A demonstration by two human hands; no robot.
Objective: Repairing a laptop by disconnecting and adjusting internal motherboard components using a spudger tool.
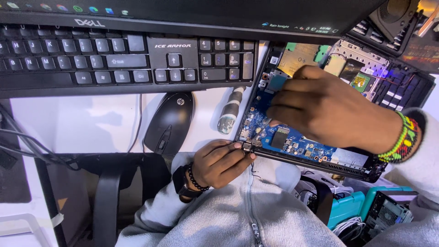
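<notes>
An opened laptop base (320,158) lies tilted at the desk's edge, its blue circuit board (297,142) exposed. My left hand (222,162) pinches the near-left corner of the base, by the hinge. My right hand (329,110) reaches over the board with its fingertips pressed down on the blue board near the left side; whether it holds anything small is hidden by the fingers. A beaded bracelet (402,139) circles the right wrist, and a dark watch and bead band (187,180) the left.
A black keyboard (114,59) lies at the back left under a monitor edge (206,18). A black mouse (170,121) and a cylindrical screwdriver handle (230,112) rest on the white desk. Teal boxes and cables (361,210) sit below right.
</notes>
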